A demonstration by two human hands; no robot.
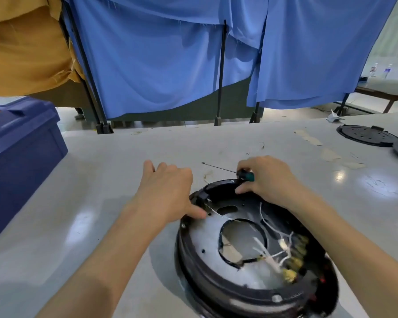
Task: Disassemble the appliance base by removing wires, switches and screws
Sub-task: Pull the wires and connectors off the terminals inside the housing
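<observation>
On the grey counter, the left hand rests open-fingered on the round black metal appliance base; the right hand grips a green-handled screwdriver.

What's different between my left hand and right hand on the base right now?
The left hand lies open, fingers spread above the table; the right hand is curled round a screwdriver. The left hand meets the base with its thumb at the left rim; the right hand touches the far rim. Both sit at the base's far side.
</observation>
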